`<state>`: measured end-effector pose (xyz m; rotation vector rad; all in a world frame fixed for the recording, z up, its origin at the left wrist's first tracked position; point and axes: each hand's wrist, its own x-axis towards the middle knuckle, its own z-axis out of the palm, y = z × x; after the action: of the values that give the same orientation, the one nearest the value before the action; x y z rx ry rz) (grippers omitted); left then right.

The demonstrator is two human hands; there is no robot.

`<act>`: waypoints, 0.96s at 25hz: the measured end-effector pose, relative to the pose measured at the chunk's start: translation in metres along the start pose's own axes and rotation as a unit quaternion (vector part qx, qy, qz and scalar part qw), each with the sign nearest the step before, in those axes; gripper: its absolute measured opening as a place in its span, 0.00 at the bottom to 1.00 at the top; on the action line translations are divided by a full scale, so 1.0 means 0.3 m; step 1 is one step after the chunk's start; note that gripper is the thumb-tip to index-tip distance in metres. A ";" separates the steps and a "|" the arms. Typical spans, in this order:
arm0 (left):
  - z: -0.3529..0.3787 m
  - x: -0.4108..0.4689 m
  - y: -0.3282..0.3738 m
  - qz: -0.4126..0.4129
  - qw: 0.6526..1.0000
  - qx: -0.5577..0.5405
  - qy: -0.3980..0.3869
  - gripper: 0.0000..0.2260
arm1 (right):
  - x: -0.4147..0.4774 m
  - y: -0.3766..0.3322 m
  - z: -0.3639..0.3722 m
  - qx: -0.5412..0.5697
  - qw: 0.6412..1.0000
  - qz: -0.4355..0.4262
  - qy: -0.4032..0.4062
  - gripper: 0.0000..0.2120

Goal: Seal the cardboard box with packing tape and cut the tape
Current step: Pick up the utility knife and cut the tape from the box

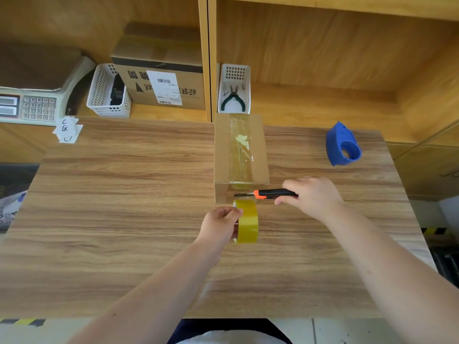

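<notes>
The left hand (221, 220) is closed around the tape roll (247, 221), held just below the near face of the cardboard box (239, 157) at mid-table. It should keep the strip taut. The right hand (311, 196) grips a utility knife (267, 194), blade laid across that face; a short slice away from the fingers seems best. Bare table (124, 194) lies left; the blue tape dispenser (342, 145) sits well apart, right.

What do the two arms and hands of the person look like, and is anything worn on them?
Both forearms are bare up to the picture's edge: no sleeves show. The left hand and the right hand wear no gloves, and no watch, ring or bracelet is visible. No markings show.
</notes>
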<state>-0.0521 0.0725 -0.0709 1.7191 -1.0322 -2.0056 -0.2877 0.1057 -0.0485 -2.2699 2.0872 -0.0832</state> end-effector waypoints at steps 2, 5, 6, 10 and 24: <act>0.002 0.004 -0.004 0.001 1.000 0.003 0.007 0.04 | 0.002 0.014 0.000 -0.003 1.000 -0.004 -0.002 0.25; 0.009 0.008 -0.013 0.005 1.000 0.006 0.015 0.05 | -0.012 0.022 -0.002 -0.019 1.000 -0.021 0.010 0.23; 0.012 0.008 -0.015 0.005 1.000 0.006 0.017 0.05 | -0.013 0.015 0.008 -0.021 0.999 -0.028 0.006 0.22; 0.006 0.021 -0.028 0.011 0.999 0.014 0.032 0.06 | -0.023 0.009 0.046 -0.005 1.000 -0.018 -0.003 0.25; -0.052 0.122 -0.096 0.085 0.964 0.232 0.099 0.07 | -0.166 -0.081 0.217 0.336 0.877 0.317 -0.133 0.11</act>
<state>-0.0398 0.0641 -0.1176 1.9226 -1.6091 -1.5294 -0.2628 0.1575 -0.1115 -1.0890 2.0856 -0.3692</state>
